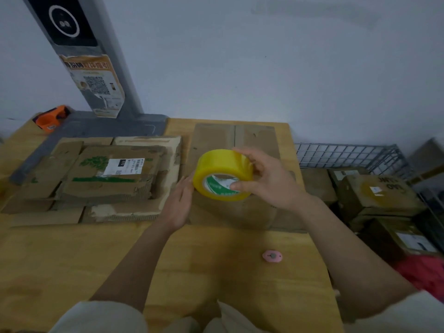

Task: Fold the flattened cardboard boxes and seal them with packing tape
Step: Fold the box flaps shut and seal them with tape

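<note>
A view looking down over a wooden table (216, 272) set against a pale wall. At the far left corner sits an orange tape dispenser (51, 118), beside the dark grey base of a slanted post (96, 68) that carries a torn paper notice (96, 85) with a printed code. In front of the base lies a stack of flattened cardboard boxes (96, 183), worn and torn at the edges; the top piece has green printing and a white shipping label (126, 165). Just right of the stack, the left hand (179, 205) is held edge-on with its fingers straight and together, their tips touching the left side of a roll of yellow packing tape (222, 174). The roll is lifted above a plain cardboard box (235, 164) lying on the middle of the table. The right hand (266, 181) grasps the roll from the right, thumb hooked into the green-and-white core and fingers curled over the top of the outer band. Nearer the person, on the bare tabletop right of centre, lies a small pink oval object (272, 256) with a grey centre. Beyond the table's right edge stands a wire basket (348, 155) holding several taped cardboard parcels (377, 191), with red fabric (422, 272) near the right edge. Pale sleeves show at the bottom.
</note>
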